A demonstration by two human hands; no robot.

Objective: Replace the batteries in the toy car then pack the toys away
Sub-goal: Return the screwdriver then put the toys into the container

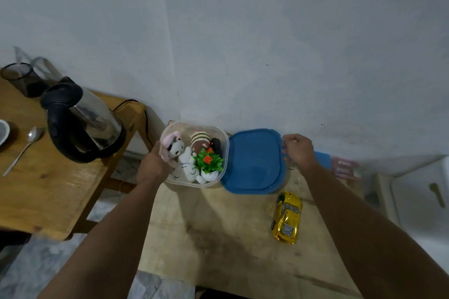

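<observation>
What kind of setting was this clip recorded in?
Probably a home room, perhaps a kitchen corner: a black and steel electric kettle and metal spoon on a wooden side table, against a bare white plastered wall.

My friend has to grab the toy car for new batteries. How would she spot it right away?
Start at the bare plywood table against the white wall. Near its right edge, in front of the blue lid that the right hand grips, lies the toy car. It is shiny metallic gold and lies alone outside the clear container of plush toys.
</observation>
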